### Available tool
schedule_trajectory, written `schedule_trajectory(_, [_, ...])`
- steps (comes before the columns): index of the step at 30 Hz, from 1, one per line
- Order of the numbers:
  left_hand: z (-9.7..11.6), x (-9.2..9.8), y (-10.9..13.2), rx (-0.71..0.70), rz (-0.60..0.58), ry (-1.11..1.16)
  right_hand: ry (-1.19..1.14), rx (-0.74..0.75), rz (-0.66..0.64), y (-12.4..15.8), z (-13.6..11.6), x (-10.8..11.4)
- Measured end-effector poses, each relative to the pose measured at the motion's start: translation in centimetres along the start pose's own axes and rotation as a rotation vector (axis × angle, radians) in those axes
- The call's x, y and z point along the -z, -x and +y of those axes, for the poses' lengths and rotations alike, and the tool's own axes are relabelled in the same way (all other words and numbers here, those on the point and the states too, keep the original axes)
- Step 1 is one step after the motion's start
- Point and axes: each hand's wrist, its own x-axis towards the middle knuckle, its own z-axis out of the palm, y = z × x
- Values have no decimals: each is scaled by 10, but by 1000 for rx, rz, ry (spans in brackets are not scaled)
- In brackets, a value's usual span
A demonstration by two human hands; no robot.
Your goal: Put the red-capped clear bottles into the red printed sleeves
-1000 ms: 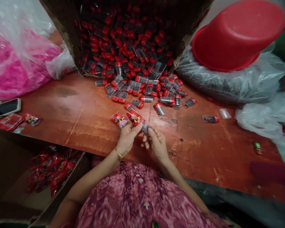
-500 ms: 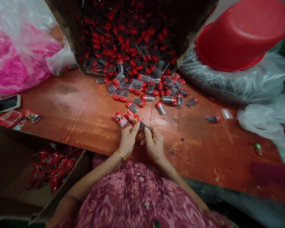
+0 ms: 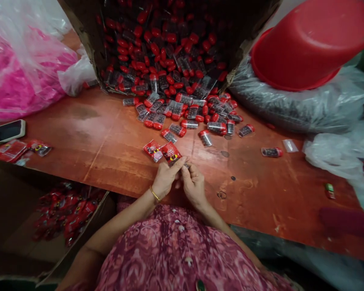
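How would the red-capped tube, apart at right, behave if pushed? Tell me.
The red-capped tube may roll or rock, since it lies on its side and looks rounded. Clear and smooth-looking, it is probably stiff and perhaps slippery.

Red-cap vials block fwd; tbl room beside R hand.

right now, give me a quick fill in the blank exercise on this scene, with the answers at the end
Just beyond the left hand are ____ red packets.
A gold bracelet circles the person's ____ wrist.
The upturned bucket's colour is ____.

Missing words: two; left; red.
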Motion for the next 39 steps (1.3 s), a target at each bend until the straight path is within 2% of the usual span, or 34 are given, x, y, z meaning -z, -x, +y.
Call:
schedule_trajectory(5, [1,5,4,-53,-53,135,-90,-107,-125,-13,-5,10])
schedule_trajectory(8, [0,4,5,-31,-84,174,-92,-132,-147,-20,-5,5])
schedule_trajectory(11, [2,6,6,-35,-11,197,-6,-66,-170,-25,-3,-4])
schedule_trajectory(13, [7,17,8,-84,88,197,132,45,-191,-32,-5,-2])
schedule_trajectory(15, [16,42,12,-164,203,196,373,184,-129,-45,-8,13])
schedule_trajectory(16, [21,61,15,-230,287,203,534,243,-58,-54,-10,25])
schedule_trajectory(19, [36,124,31,-532,619,252,1017,370,204,-86,-8,67])
schedule_trajectory(20, [40,142,38,-601,719,292,1129,386,236,-96,-5,79])
schedule_trajectory(22, [42,163,49,-677,820,362,1240,404,182,-109,4,94])
schedule_trajectory(24, [39,160,53,-618,846,329,1261,435,67,-111,13,95])
schedule_trajectory(26, [34,139,45,-555,878,110,1261,465,-1,-104,20,87])
schedule_trajectory(29, [30,100,19,-641,707,-528,1285,485,2,-91,26,72])
schedule_trajectory(31, [32,85,-1,-668,577,-913,1298,505,14,-84,29,67])
schedule_trajectory(34, [36,80,-22,-553,476,-1235,1298,538,49,-81,36,69])
schedule_trajectory(37, [39,83,-31,-443,427,-1356,1282,549,79,-81,40,72])
schedule_trajectory(39, [38,84,-33,-432,416,-1417,1272,541,88,-80,38,73])
